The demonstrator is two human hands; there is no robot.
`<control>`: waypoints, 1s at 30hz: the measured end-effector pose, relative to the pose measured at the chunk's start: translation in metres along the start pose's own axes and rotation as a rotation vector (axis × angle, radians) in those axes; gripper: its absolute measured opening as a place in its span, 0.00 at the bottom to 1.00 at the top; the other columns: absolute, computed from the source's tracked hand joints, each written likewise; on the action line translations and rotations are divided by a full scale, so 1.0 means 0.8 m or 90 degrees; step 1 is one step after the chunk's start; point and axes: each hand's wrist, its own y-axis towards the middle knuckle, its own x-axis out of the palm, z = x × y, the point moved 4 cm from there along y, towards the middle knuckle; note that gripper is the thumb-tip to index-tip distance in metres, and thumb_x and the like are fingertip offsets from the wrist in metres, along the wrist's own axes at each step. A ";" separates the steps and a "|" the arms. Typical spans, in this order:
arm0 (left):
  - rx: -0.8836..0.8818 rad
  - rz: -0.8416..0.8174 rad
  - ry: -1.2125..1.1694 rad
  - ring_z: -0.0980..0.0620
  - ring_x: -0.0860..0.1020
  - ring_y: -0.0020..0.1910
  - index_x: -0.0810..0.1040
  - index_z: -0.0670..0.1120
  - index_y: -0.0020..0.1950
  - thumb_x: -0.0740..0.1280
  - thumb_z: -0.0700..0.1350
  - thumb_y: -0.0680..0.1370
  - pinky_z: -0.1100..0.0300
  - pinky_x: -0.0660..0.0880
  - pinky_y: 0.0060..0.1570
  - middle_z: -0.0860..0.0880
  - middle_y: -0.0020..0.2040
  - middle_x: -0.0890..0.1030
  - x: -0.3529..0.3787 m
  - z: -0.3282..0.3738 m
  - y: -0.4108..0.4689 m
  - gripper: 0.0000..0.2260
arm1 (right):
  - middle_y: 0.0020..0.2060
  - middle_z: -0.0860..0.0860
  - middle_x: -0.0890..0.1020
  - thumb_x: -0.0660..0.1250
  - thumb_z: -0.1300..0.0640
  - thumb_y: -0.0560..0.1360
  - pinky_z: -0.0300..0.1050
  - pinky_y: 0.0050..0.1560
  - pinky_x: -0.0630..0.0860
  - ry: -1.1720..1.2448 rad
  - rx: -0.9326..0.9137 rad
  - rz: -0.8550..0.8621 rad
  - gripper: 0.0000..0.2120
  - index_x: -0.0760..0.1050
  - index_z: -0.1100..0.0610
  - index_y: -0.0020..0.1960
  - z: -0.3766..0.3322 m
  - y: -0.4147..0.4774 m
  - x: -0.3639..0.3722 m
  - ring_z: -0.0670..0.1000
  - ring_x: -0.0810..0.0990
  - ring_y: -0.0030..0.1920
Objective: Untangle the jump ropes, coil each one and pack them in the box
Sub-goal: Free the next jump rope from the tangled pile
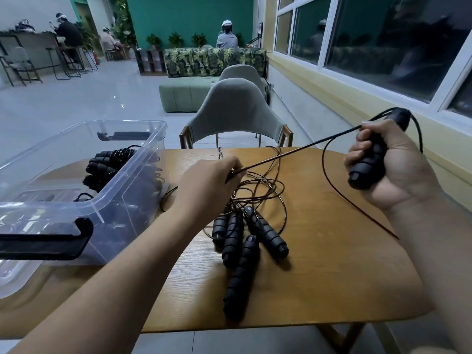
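Handle (367,159) tilted in right hand (398,169), cord (293,152) upward

Table (332,264): four rope handles (267,235), one clear box (143,154). Two chairs (232,108).

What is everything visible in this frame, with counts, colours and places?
box: one, clear, table's left side
packed ropes: count unclear, black, inside box
loose handles: at least four, black, table centre
tangled cords: count unclear, dark, beyond loose handles
table: one, wooden, foreground
chairs: two, grey-green, behind table
held handle: one, black, in right hand
taut cord: one, dark, between hands
left hand: pinches taut cord
right hand: grips held handle
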 end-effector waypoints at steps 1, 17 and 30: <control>-0.006 0.003 -0.005 0.47 0.80 0.38 0.80 0.53 0.51 0.67 0.55 0.83 0.48 0.78 0.38 0.53 0.37 0.83 0.000 -0.004 0.001 0.07 | 0.34 0.43 0.77 0.68 0.59 0.81 0.33 0.32 0.71 0.006 -0.005 0.008 0.10 0.72 0.51 0.43 -0.004 0.000 -0.003 0.40 0.74 0.30; 0.021 -0.044 0.073 0.39 0.75 0.35 0.73 0.49 0.57 0.55 0.55 0.87 0.49 0.70 0.32 0.46 0.34 0.77 0.017 0.048 -0.008 0.12 | 0.40 0.52 0.83 0.77 0.58 0.76 0.38 0.32 0.74 -0.172 0.090 -0.092 0.08 0.80 0.58 0.51 0.108 -0.052 0.053 0.46 0.75 0.32; 0.040 -0.066 -0.038 0.46 0.80 0.35 0.77 0.48 0.51 0.59 0.55 0.86 0.47 0.77 0.37 0.51 0.34 0.82 0.019 0.038 -0.014 0.14 | 0.37 0.52 0.81 0.73 0.60 0.79 0.37 0.32 0.74 -0.135 0.070 -0.111 0.04 0.79 0.59 0.51 0.086 -0.049 0.063 0.46 0.75 0.31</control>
